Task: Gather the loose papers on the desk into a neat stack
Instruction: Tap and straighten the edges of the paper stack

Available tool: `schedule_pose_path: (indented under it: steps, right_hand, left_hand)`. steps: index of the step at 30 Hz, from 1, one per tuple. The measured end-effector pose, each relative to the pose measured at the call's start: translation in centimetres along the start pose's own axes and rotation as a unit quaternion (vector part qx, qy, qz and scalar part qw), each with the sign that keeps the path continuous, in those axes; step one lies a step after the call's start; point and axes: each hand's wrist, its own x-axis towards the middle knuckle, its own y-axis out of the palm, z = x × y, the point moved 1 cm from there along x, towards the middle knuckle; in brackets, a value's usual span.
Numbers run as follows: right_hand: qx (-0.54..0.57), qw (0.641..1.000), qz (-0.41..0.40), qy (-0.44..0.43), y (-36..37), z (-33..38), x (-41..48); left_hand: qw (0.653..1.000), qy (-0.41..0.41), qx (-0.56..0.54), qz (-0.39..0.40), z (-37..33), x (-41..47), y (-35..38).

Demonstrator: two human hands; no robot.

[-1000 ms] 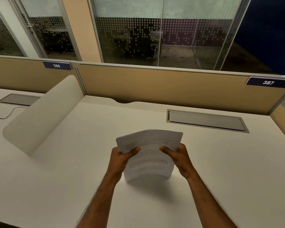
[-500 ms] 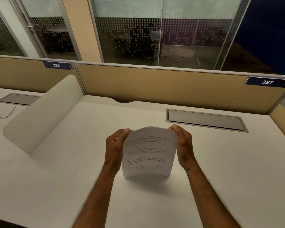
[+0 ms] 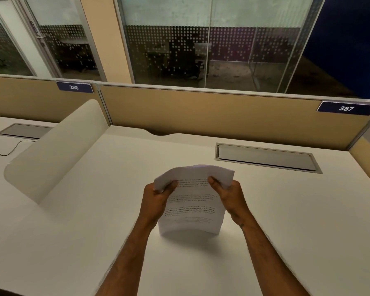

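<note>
I have the bundle of white printed paper sheets point(image 3: 192, 208) standing on its bottom edge on the white desk top point(image 3: 286, 221), in front of me near the middle, its top bowed back away from me. My left hand point(image 3: 156, 201) is clamped on the upper left corner and my right hand point(image 3: 231, 195) on the upper right corner, thumbs on the printed face, the two hands apart by the width of the sheets. I judge this to be the squaring step: the sheets look gathered, and the edges at the top are fanned a little, not flush. The next move, as I see it, calls for a looser grip so the sheets can drop level against the desk, then laying them flat. By count: one bundle, how many sheets in it I cannot tell; two hands; no other loose paper on this desk that I can see; one grey metal cable flap point(image 3: 267, 158) set in the desk behind
</note>
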Motion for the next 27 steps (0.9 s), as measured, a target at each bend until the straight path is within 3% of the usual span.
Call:
schedule_pose_path:
  steps: [5,9,11,14,18,20,22,24,27]
  right_hand:
    - [-0.023,0.993,0.079,0.081,-4.2,-1.9,-0.8]
    - [0.218,0.966,0.064,0.121,-6.4,-4.1,-2.8]
    - [0.276,0.953,0.046,0.117,-5.5,-4.2,-3.2]
    - [0.247,0.963,0.01,0.11,-3.7,-3.6,-2.7]
    - [0.225,0.97,0.002,0.091,-5.1,-2.8,-2.2]
    - [0.213,0.972,0.031,0.092,-6.5,-2.6,-2.2]
    - [0.188,0.974,0.067,0.105,-7.3,-2.6,-2.1]
    - [0.15,0.977,0.092,0.117,-7.5,-2.6,-2.0]
    - [0.072,0.988,0.09,0.106,-7.2,-2.2,-1.8]
  left_hand:
    - [0.982,-0.082,-0.133,-0.106,-1.3,1.5,-1.3]
    - [0.935,-0.14,-0.284,-0.162,-1.0,1.9,-2.2]
    - [0.918,-0.164,-0.324,-0.157,-0.2,1.5,-1.7]
    - [0.907,-0.175,-0.362,-0.123,1.3,0.0,-0.6]
    - [0.912,-0.169,-0.373,0.007,3.3,-0.9,-4.3]
    - [0.932,-0.161,-0.318,0.063,3.4,0.0,-7.5]
    - [0.968,-0.132,-0.172,0.126,2.6,1.2,-8.7]
    - [0.976,-0.116,-0.055,0.173,1.5,2.1,-7.4]
    - [0.986,-0.095,-0.012,0.138,1.3,2.6,-4.4]
